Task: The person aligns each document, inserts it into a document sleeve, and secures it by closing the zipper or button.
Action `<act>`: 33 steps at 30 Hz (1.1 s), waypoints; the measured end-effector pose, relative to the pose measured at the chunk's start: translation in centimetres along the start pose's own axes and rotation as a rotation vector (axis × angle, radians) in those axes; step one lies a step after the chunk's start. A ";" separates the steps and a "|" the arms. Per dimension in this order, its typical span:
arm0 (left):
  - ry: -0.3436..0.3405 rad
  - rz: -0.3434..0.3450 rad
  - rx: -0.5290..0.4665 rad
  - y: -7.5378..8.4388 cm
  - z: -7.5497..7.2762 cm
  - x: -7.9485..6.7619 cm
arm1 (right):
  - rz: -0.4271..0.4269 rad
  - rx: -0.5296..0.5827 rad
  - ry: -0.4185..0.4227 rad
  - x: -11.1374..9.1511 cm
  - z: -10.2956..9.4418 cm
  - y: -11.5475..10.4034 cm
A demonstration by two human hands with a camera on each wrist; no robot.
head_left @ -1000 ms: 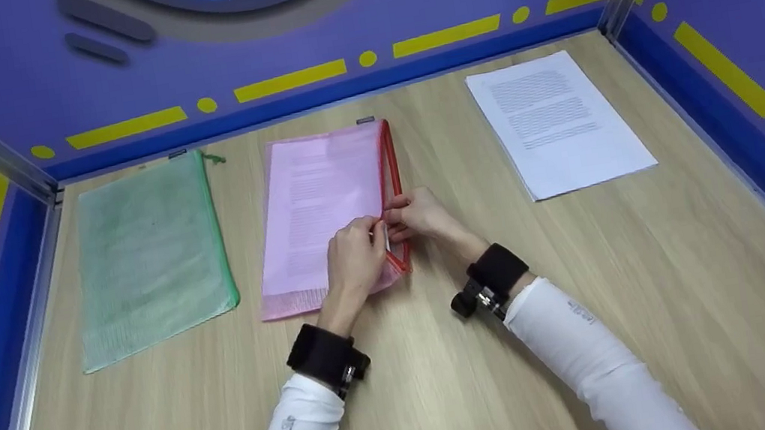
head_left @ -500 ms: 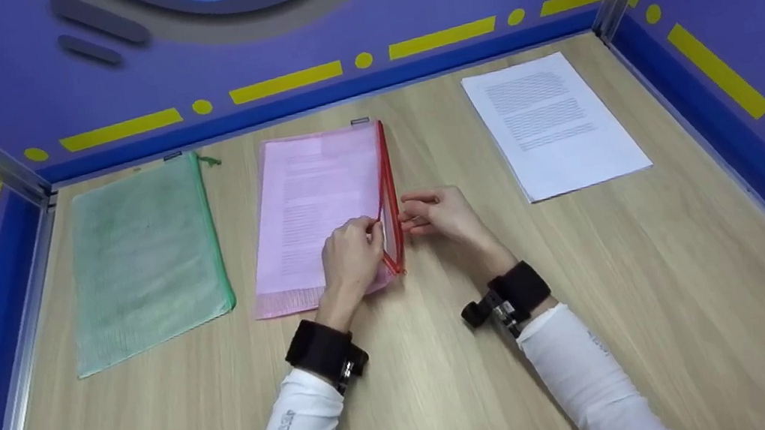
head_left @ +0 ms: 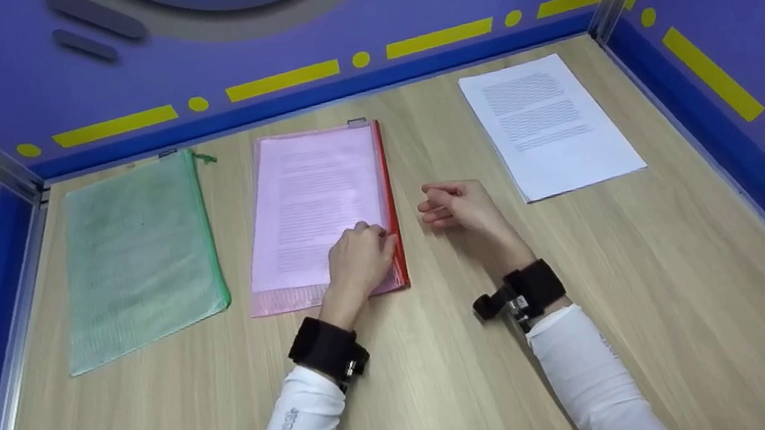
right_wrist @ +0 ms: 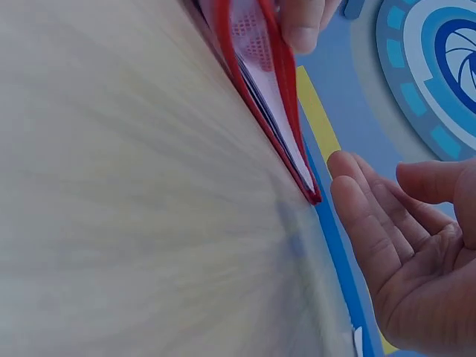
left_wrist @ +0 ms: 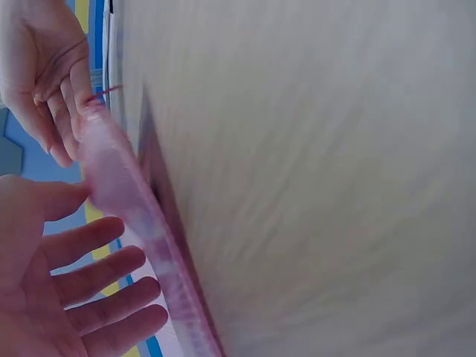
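A pink mesh zip pouch (head_left: 289, 301) with printed paper inside lies in the middle of the table. Its red zipper edge (head_left: 387, 184) runs down the right side. My left hand (head_left: 358, 256) rests over the lower right of the pouch, thumb at the red edge. Spread, fairly straight fingers (left_wrist: 104, 267) show in the left wrist view. To the right of the pouch, my right hand (head_left: 465, 206) hovers apart from it, fingers loosely bent and holding nothing. In the right wrist view the pouch's red-rimmed mouth (right_wrist: 286, 82) gapes, with paper edges inside.
A green mesh zip pouch (head_left: 139, 259) lies to the left, its green pull tab at the far corner. On the right is a stack of printed paper (head_left: 552, 129). Purple and blue walls (head_left: 304, 98) enclose the table on the back and sides.
My right hand has drawn back rightward from the pouch's red edge. My left hand has let the lifted edge down, and the mouth now lies flat in the head view.
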State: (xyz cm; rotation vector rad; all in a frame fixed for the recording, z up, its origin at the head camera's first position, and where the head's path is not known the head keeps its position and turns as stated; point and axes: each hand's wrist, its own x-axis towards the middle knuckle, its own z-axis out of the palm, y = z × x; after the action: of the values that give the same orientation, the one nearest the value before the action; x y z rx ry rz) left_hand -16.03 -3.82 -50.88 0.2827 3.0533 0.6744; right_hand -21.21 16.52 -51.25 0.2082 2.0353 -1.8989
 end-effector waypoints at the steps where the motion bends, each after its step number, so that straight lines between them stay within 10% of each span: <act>1: -0.017 0.006 0.005 0.0 -0.1 -0.2 | 0.001 0.006 -0.008 0.0 0.0 0.0; 16: -0.350 0.166 0.081 -1.4 -1.4 -2.5 | -0.002 0.071 -0.010 0.0 -1.1 0.0; 33: -0.309 0.175 0.076 -2.2 -1.3 -2.0 | -0.022 0.091 -0.027 -0.2 -1.5 0.0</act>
State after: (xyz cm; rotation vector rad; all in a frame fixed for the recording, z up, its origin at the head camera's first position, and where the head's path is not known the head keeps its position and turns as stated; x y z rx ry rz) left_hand -14.50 -6.63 -50.73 0.6000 2.7827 0.4672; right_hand -21.28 18.01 -51.14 0.1832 1.9436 -1.9983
